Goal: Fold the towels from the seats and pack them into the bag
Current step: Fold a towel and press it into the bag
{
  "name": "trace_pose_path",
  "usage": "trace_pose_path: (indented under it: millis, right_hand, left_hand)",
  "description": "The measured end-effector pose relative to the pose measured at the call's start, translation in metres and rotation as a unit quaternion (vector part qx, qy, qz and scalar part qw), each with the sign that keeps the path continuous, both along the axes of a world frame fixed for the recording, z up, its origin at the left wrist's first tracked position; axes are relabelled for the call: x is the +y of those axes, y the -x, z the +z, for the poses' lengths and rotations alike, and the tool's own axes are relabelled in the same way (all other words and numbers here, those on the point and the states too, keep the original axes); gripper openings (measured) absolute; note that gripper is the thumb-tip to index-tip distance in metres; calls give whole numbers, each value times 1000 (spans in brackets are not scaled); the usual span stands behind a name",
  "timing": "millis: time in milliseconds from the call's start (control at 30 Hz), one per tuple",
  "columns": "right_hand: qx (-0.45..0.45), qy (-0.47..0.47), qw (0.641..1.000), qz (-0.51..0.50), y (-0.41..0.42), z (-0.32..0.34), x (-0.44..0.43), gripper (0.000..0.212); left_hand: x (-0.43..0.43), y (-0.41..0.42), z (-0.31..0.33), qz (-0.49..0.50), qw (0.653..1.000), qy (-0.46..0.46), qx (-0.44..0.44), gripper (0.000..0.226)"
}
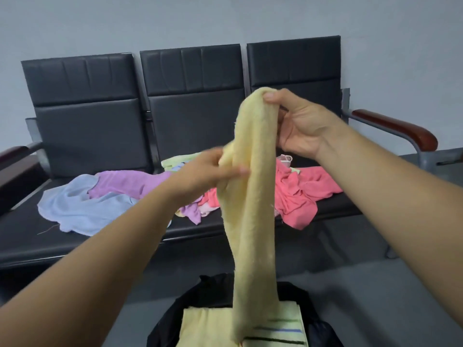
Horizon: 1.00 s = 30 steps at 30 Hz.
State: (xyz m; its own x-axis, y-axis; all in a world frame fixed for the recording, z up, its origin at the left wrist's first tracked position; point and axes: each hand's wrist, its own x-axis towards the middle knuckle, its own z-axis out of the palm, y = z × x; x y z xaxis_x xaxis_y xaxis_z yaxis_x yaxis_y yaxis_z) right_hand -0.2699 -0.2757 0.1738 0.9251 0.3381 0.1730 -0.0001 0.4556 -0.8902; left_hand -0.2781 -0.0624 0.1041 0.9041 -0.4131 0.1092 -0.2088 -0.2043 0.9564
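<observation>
A long pale yellow towel [253, 196] hangs down in front of me, bunched into a narrow strip. My right hand [300, 123] pinches its top end at chest height. My left hand [208, 171] grips the towel's left edge lower down and is blurred. The towel's bottom end reaches the open black bag [200, 296] on the floor below. Inside the bag lie folded yellow towels [203, 326], one with dark stripes. On the black seats [100, 236] lie loose towels: light blue [75, 209], purple [125, 184], pink [305, 194] and a green one [180, 161] behind.
Three joined black seats stand against a grey wall, with a brown armrest [395, 126] on the right and another [12, 156] on the left. Grey floor lies around the bag.
</observation>
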Motion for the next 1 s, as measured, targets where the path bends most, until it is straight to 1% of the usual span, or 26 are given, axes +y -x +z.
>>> trace_pose_path:
  millis: [33, 67, 100, 167, 233, 300, 367, 400, 433, 533, 567, 633, 667, 733, 767, 833, 867, 933, 1000]
  right_hand:
    - [16, -8, 1000, -7, 0, 1, 0, 19]
    - [31, -15, 999, -19, -1, 1, 0, 14]
    - [44, -20, 998, -32, -3, -1, 0, 12]
    - [65, -17, 996, -58, -11, -7, -3, 12]
    - [88, 25, 993, -81, -20, -20, -7, 7]
    - [117, 91, 983, -110, -30, -41, -8, 7]
    - [119, 134, 971, -156, -39, -68, -10, 4]
    - [111, 140, 971, -157, -41, -80, -10, 6]
    - [109, 139, 976, -130, -42, -92, -11, 14]
    - [132, 99, 986, 25, -34, -122, -10, 28]
    - [145, 76, 985, 53, -31, -135, -11, 33]
    - [173, 41, 981, 77, -25, -160, -12, 48]
    - [182, 43, 979, 85, -21, -171, -12, 48]
    - [184, 71, 977, 83, -17, -184, -7, 36]
    - [179, 77, 978, 72, -16, -186, -3, 34]
    - [164, 63, 984, 40, -18, -184, 6, 40]
    - [158, 51, 986, 26, -19, -181, 11, 40]
    - [148, 31, 989, 2, -21, -175, 21, 35]
    - [146, 8, 989, -25, -22, -169, 27, 32]
  left_hand:
    - [2, 0, -14, -4, 998, -59, 23, 33]
    - [2, 1, -27, -3, 996, -74, 49, 22]
    - [2, 3, -38, -5, 995, -59, 81, 14]
    - [4, 5, -56, -20, 990, -6, 140, 13]
    - [3, 8, -64, -43, 977, 79, 195, 27]
    - [-4, 11, -64, -43, 951, 195, 235, 43]
    - [-15, 12, -60, -30, 917, 316, 243, 45]
    - [-20, 10, -59, -24, 897, 365, 247, 42]
    - [-24, 7, -57, -24, 880, 402, 252, 43]
    - [-30, -2, -59, -53, 848, 465, 249, 51]
    - [-30, -6, -61, -44, 843, 477, 246, 47]
    - [-27, -11, -65, -30, 833, 498, 238, 40]
    - [-24, -12, -67, -24, 831, 503, 235, 40]
    - [-18, -16, -72, 6, 838, 495, 231, 43]
    - [-15, -16, -74, 25, 846, 479, 233, 46]
    - [-7, -19, -82, 61, 863, 439, 244, 54]
    - [0, -22, -88, 72, 877, 409, 241, 57]
    - [12, -25, -97, 80, 918, 324, 213, 61]
    - [20, -25, -102, 62, 947, 246, 196, 63]
